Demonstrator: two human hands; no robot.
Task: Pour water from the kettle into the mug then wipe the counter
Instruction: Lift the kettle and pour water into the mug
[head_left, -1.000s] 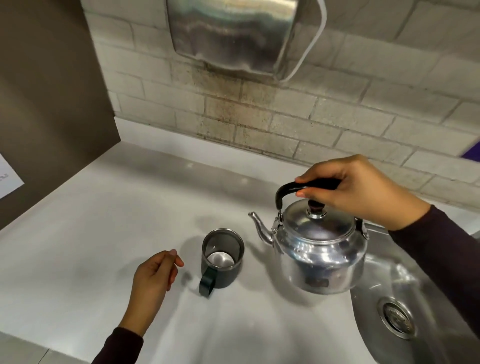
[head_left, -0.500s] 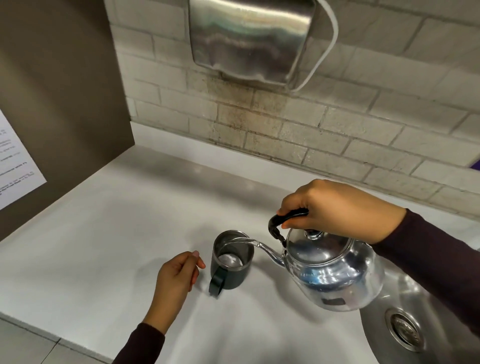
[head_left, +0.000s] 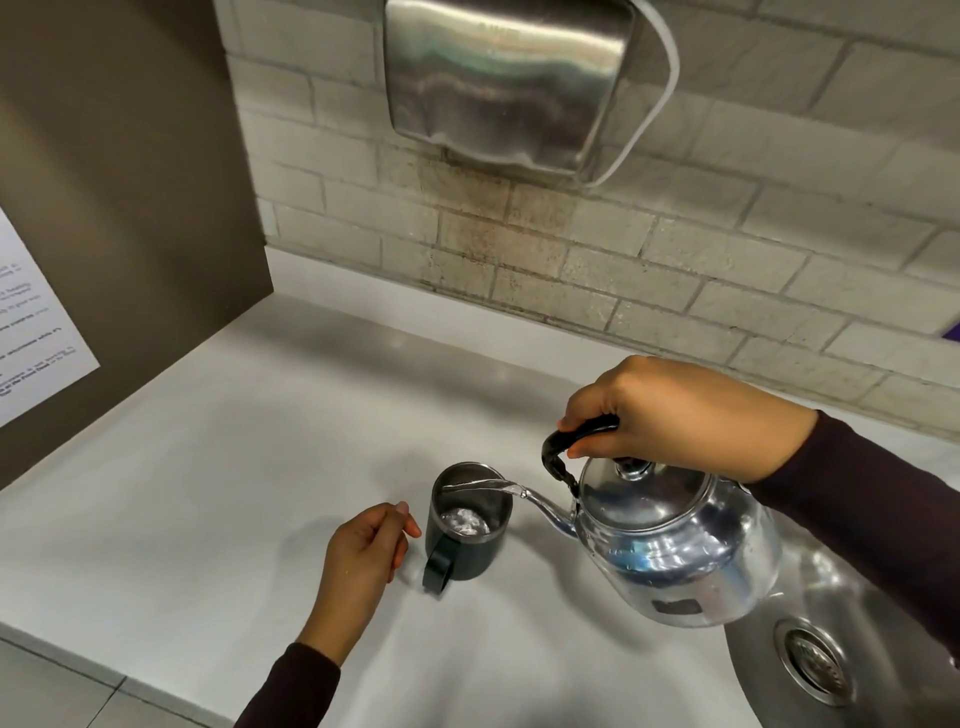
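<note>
Right hand (head_left: 680, 415): wrapped tight around the black handle of the kettle (head_left: 675, 545), holding it tipped spout-down.
Mug (head_left: 467, 525): upright on the counter (head_left: 208, 493), below and ahead of that grip, under the spout tip.
Left hand (head_left: 363, 556): loosely curled, holding nothing, just beside the mug handle, not touching.
Water (head_left: 478, 486): thin stream crossing the rim, pooling at the bottom.
Risk: stream lands near the far wall; more tilt likely overshoots onto the counter; the unsteadied mug may slide.
Change: half a second back, no stream is visible; mug bottom looks calm.
</note>
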